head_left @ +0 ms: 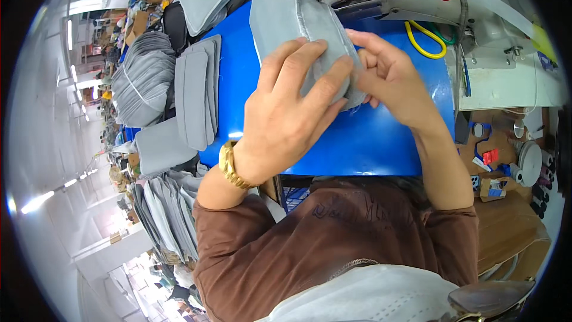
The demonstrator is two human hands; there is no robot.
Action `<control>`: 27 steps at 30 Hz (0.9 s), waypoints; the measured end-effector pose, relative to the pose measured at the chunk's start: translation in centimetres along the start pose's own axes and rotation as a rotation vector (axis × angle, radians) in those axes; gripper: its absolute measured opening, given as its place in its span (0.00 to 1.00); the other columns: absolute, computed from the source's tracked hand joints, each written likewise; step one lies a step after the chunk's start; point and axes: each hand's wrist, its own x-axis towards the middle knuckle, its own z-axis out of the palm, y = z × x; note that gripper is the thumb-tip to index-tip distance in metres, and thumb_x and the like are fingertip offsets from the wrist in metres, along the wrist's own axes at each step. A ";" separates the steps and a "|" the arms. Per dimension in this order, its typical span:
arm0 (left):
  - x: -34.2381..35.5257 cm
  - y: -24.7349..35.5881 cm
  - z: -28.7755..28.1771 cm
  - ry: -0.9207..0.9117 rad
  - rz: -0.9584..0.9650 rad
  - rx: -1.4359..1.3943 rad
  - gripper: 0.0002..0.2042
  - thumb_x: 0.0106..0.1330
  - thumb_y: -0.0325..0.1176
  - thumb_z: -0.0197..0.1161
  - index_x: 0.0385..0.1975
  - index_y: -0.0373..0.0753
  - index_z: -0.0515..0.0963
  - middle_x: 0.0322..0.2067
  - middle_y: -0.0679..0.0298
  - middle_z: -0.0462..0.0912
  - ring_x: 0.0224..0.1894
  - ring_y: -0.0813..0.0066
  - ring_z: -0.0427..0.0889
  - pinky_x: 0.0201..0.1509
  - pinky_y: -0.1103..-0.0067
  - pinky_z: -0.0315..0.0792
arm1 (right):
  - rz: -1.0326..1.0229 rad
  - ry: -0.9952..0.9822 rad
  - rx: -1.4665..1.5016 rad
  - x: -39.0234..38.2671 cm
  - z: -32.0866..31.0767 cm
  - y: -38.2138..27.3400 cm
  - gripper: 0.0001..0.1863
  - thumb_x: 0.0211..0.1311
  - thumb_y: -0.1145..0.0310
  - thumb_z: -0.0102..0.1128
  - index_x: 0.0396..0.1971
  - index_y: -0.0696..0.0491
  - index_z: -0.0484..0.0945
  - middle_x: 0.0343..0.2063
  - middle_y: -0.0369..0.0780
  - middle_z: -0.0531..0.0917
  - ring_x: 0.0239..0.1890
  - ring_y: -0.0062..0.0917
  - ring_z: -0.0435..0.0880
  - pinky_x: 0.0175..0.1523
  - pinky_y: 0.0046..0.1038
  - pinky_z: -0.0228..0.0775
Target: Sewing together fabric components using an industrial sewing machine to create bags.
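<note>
A pale grey fabric piece (271, 21) with a stitched seam lies on the blue work surface (369, 149), its far end under the sewing machine (357, 0). My left hand (292, 92), with a gold watch at the wrist, lies over the fabric, fingers stretched out and pressing on it. At the fabric's right edge, my right hand (396, 77) is closed, thumb and fingers pinching the cloth near a layered, frayed corner. Part of the cloth is hidden beneath both hands.
Flat grey panels (196, 95) are stacked on the left edge of the blue surface. Beyond them stands a tied bundle of grey pieces (143, 77). Yellow-handled scissors (426, 42) lie at the right below the machine. Thread cones (529, 158) stand farther right.
</note>
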 end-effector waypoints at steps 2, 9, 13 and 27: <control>0.7 0.4 -0.8 -0.025 -0.021 0.088 0.26 0.48 0.25 0.66 0.52 0.44 0.78 0.48 0.56 0.75 0.51 0.55 0.76 0.49 0.71 0.76 | 0.004 0.002 -0.002 -0.1 0.2 -0.2 0.26 0.62 0.76 0.59 0.61 0.57 0.69 0.25 0.29 0.76 0.23 0.09 0.73 0.25 0.14 0.66; 2.7 -0.8 -0.7 0.038 0.023 0.506 0.20 0.50 0.26 0.64 0.46 0.44 0.78 0.38 0.66 0.76 0.39 0.67 0.77 0.34 0.77 0.75 | -0.002 0.032 0.028 -0.2 0.9 -0.5 0.25 0.61 0.77 0.57 0.60 0.60 0.69 0.23 0.30 0.76 0.22 0.09 0.73 0.26 0.16 0.66; 2.4 -0.7 -0.7 0.053 -0.087 0.133 0.13 0.56 0.23 0.65 0.41 0.39 0.81 0.30 0.63 0.77 0.29 0.66 0.78 0.30 0.75 0.72 | -0.023 0.015 0.035 -0.2 0.6 0.0 0.24 0.61 0.76 0.58 0.59 0.62 0.71 0.19 0.29 0.73 0.21 0.09 0.70 0.25 0.17 0.64; 1.7 -1.7 3.8 0.225 -0.132 0.026 0.12 0.55 0.25 0.67 0.40 0.40 0.83 0.30 0.63 0.80 0.29 0.66 0.79 0.29 0.74 0.73 | -0.118 0.036 0.006 1.8 0.8 1.8 0.20 0.65 0.74 0.57 0.57 0.61 0.73 0.25 0.32 0.81 0.25 0.11 0.76 0.31 0.17 0.71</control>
